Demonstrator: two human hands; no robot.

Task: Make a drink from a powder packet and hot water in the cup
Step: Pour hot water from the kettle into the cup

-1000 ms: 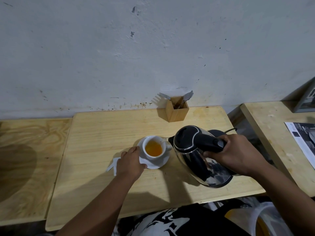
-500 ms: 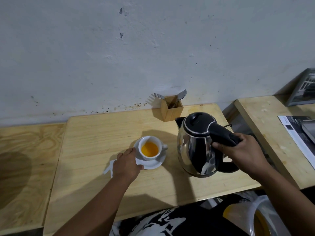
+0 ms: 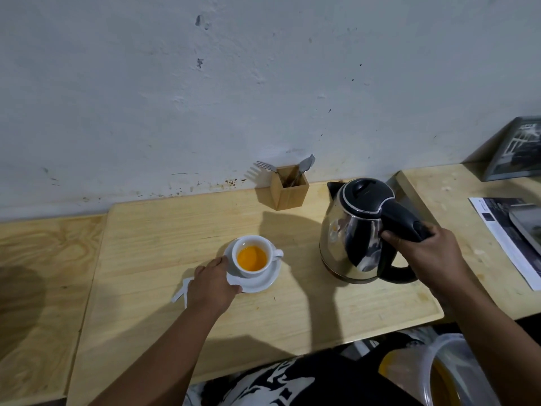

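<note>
A small white cup [image 3: 255, 244] holding orange liquid stands on a white saucer [image 3: 260, 284] in the middle of the wooden table [image 3: 164, 230]. My left hand [image 3: 211, 284] rests at the saucer's left rim, thumb touching its front edge. Under that hand lies a torn white powder packet [image 3: 181, 293], mostly hidden. My right hand [image 3: 429, 253] grips the black handle of a steel electric kettle [image 3: 355, 232], which stands upright on the table to the right of the cup, lid closed.
A wooden holder [image 3: 289, 191] with a fork and spoons stands at the wall behind the cup. A second table [image 3: 456, 197] to the right carries a printed sheet [image 3: 509, 238] and a framed picture [image 3: 518, 150]. A clear plastic tub [image 3: 448, 373] sits below the table's front edge.
The kettle was tilted with its spout over the cup; it has swung back to the right, come upright and now stands on the table. My left hand stays at the saucer.
</note>
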